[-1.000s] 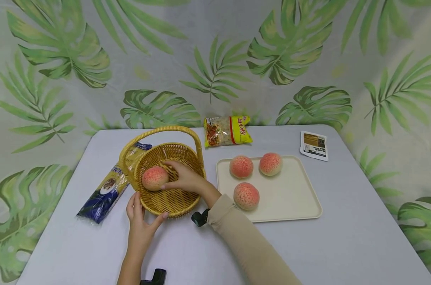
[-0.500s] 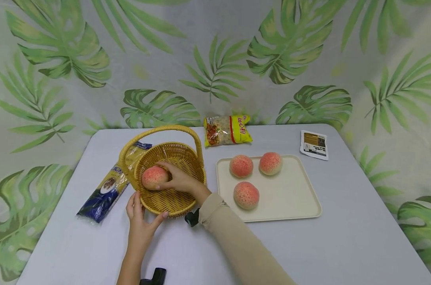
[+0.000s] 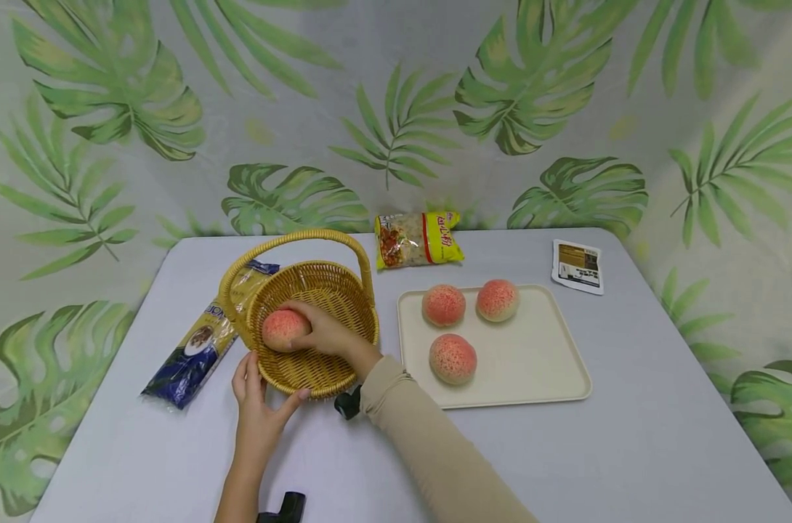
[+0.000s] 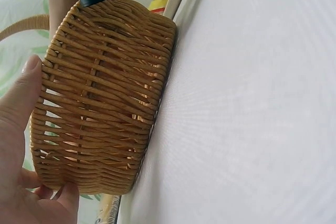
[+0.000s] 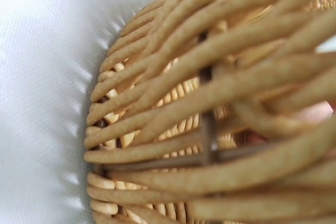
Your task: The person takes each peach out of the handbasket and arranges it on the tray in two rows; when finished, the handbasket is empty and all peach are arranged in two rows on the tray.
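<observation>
A wicker basket (image 3: 344,367) with a tall arched handle stands on the left half of the table. My left hand (image 3: 257,414) holds its near-left rim, thumb and fingers spread along the side; in the left wrist view the thumb (image 4: 26,85) lies at the rim. Inside the basket is a pink-speckled peach (image 3: 283,331), low against the left wall. My right hand (image 3: 327,334) reaches over the near-right rim and grips that peach from its right. Woven strands of the basket (image 5: 173,98) fill the right wrist view and hide most of the right hand.
Right of the basket, a cream tray (image 3: 527,363) bears three more peaches (image 3: 453,359). A blue-and-gold packet (image 3: 196,349) lies partly behind the basket's left side. At the back are a yellow food bag (image 3: 418,240) and a small white pouch (image 3: 577,267).
My right hand has shifted left and closer over the peach in the basket, its forearm following. The peach has barely moved. My left hand stays on the basket.
</observation>
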Demonstrator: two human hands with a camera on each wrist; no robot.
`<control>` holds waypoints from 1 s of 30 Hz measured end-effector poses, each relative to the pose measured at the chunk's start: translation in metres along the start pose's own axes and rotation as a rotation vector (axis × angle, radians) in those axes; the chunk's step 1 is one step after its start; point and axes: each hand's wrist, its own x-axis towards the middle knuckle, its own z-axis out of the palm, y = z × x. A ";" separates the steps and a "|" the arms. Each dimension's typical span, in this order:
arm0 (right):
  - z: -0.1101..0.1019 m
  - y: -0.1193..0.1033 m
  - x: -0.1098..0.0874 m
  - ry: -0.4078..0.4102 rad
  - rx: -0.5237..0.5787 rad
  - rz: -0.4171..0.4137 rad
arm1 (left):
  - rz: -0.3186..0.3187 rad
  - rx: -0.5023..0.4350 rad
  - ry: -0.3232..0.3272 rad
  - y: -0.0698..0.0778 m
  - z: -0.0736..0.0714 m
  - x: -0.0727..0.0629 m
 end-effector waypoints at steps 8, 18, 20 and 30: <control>-0.004 -0.001 -0.007 0.019 0.047 -0.025 | -0.005 -0.003 -0.001 0.000 0.000 0.000; -0.024 -0.015 -0.033 0.094 0.140 -0.155 | 0.010 -0.005 0.005 -0.002 -0.001 0.001; -0.028 -0.020 -0.041 0.119 0.140 -0.156 | 0.010 -0.006 0.006 -0.002 -0.001 0.001; -0.070 -0.051 -0.104 0.215 0.317 -0.347 | 0.023 -0.003 0.010 -0.003 0.001 0.000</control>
